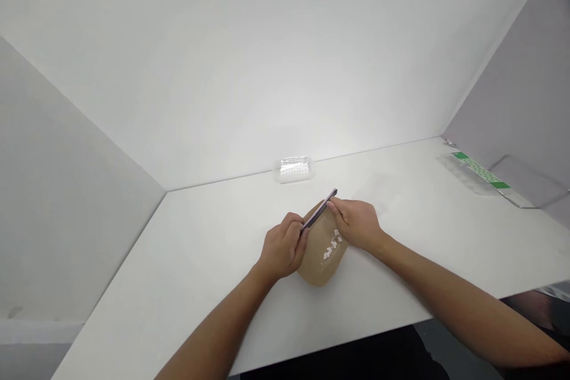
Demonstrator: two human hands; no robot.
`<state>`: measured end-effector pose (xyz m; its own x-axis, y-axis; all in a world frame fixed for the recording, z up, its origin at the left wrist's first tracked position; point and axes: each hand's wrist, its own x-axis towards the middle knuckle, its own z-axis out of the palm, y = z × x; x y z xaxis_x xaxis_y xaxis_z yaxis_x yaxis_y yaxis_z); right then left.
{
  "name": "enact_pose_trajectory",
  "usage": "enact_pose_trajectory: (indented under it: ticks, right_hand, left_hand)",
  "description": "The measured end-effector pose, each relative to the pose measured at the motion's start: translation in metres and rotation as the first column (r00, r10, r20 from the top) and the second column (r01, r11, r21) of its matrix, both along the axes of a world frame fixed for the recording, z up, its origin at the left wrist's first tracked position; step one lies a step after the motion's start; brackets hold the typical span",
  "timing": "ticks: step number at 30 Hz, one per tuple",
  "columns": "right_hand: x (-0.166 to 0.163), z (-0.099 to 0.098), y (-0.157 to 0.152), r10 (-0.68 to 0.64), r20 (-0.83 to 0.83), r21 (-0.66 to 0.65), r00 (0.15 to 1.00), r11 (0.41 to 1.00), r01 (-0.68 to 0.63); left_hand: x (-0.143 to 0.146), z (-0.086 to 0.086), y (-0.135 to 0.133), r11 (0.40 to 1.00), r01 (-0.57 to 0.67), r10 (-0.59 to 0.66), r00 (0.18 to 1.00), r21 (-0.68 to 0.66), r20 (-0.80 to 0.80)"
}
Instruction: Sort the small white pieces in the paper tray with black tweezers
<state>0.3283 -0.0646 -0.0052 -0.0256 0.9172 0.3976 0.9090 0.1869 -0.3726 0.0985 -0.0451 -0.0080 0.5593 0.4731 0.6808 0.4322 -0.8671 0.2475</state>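
A tan, soft-looking pouch (317, 261) with a print of white blossoms hangs between my hands, just above the white table. Along its upper edge runs a slim dark bar (319, 212) with a pale edge, tilted up to the right; whether it is part of the pouch I cannot tell. My left hand (284, 246) is closed around the lower left end of the bar and the pouch's side. Near the upper right end, my right hand (356, 222) pinches the bar and the pouch between thumb and fingers. The fingers behind the pouch are hidden.
A clear plastic package (294, 169) lies against the back wall. A faint transparent sheet or bag (376, 187) rests behind my right hand. At the right are a clear bag with a green patterned header (481, 170) and a bent metal wire frame (521, 205). Walls enclose the table (200, 237).
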Motion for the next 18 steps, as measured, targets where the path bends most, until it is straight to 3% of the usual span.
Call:
enact_pose_trajectory:
  ticks: [6, 14, 18]
  right_hand:
    - [-0.010, 0.000, -0.008, 0.096, -0.026, 0.008, 0.995, 0.995, -0.096]
    - [0.005, 0.002, 0.003, -0.015, -0.031, -0.015, 0.999, 1.000, 0.014]
    - [-0.001, 0.002, -0.001, 0.044, -0.053, -0.026, 0.998, 0.999, -0.046]
  left_hand:
    - [0.000, 0.001, 0.000, 1.000, -0.007, 0.007, 1.000, 0.016, 0.005]
    - [0.001, 0.000, 0.000, 1.000, -0.002, 0.002, 1.000, 0.018, -0.019]
    - [0.000, 0.001, 0.000, 1.000, -0.003, 0.003, 1.000, 0.020, -0.021]
